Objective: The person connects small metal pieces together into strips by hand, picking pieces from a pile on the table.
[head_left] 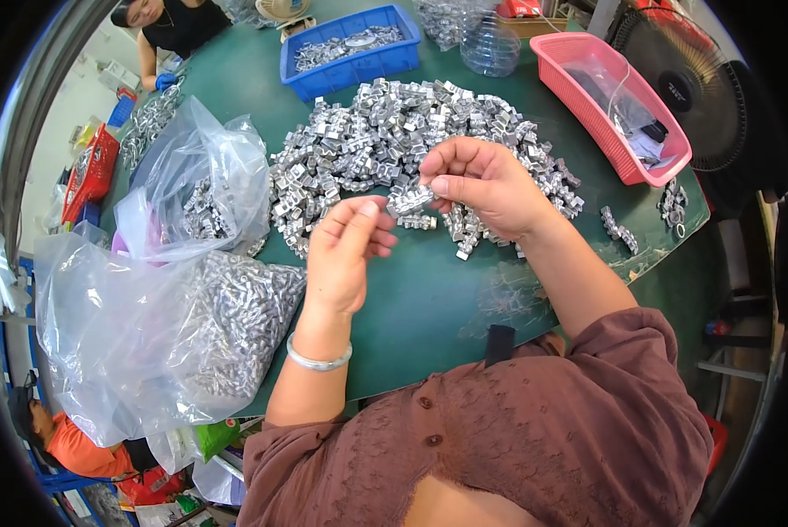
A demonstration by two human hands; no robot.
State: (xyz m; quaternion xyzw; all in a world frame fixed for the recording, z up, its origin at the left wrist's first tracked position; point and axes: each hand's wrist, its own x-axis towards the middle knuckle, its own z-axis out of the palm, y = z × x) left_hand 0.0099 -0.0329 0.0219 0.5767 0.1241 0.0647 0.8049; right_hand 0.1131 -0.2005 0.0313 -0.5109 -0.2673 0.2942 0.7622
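My right hand [483,186] pinches a short silvery metal link piece [410,201] between thumb and fingers, above the near edge of a big pile of similar pieces. Just left of it is my left hand [345,250], its fingers curled and the thumb pressed to the index finger. Whatever may be in that pinch is hidden or too small to name. The heaped metal pieces [359,132] spread behind both hands on a green tabletop [402,316]. A few joined pieces [618,230] lie apart at the right.
At the left are a clear plastic bag [104,316] full of small metal parts and another open bag [236,167]. Behind the pile stand a blue basket [350,75] and a clear jar [490,48]. A pink basket [578,97] and black fan [675,88] are right. Another person [183,26] sits far left.
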